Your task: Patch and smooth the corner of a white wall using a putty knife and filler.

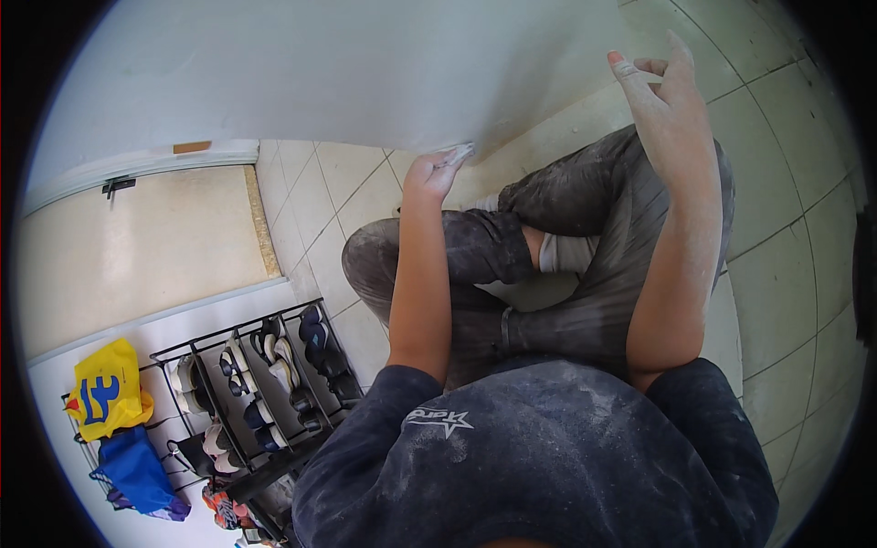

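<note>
At the low part of the pale wall (pixel 301 73), my left hand (pixel 433 175) is closed with its fingers pressed together. Something whitish shows at its fingertips; whether that is a small thing or just dust-coated fingers I cannot make out. My right hand (pixel 671 105) is raised to the right, above my knee. Its thumb and fingers are apart, some of them bent, and nothing shows in them. White dust covers this hand and its forearm. My legs in dark, dusty trousers (pixel 585 215) are crossed beneath my arms.
A black shoe rack (pixel 239 384) with several pairs of shoes stands at the lower left. A yellow bag (pixel 111 388) and a blue bag (pixel 142 470) hang beside it. Behind is a cream door (pixel 137 242) with a dark handle. Light tiles (pixel 772 210) cover the floor.
</note>
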### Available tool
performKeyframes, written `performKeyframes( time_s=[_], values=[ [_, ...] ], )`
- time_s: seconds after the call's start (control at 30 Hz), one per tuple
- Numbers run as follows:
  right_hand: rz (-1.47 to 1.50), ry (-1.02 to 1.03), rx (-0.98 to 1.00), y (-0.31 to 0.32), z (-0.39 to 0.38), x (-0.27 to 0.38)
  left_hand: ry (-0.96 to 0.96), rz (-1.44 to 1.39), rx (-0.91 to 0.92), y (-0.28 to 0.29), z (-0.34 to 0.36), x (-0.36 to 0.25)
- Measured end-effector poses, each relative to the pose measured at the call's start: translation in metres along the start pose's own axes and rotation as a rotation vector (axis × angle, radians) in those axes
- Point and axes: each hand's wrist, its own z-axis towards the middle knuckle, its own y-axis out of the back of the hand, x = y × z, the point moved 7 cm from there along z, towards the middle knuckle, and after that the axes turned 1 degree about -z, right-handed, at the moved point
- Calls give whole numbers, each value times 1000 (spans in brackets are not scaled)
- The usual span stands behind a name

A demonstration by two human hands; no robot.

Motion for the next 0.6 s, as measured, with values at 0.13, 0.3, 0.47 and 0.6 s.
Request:
performKeyframes(
  time_s=[0.13, 0.3, 0.47, 0.6],
  values=[
    [21, 98, 23, 6, -7, -1, 14, -59, 61, 11, 6, -2],
    [67, 5, 67, 0, 10, -20, 41, -42, 87, -1, 14, 2],
    [-77, 34, 116, -13, 15, -29, -101, 295, -8, 4, 21, 8],
    [113, 110, 121, -11, 17, -29, -59, -19, -71, 29, 20, 2]
  ],
)
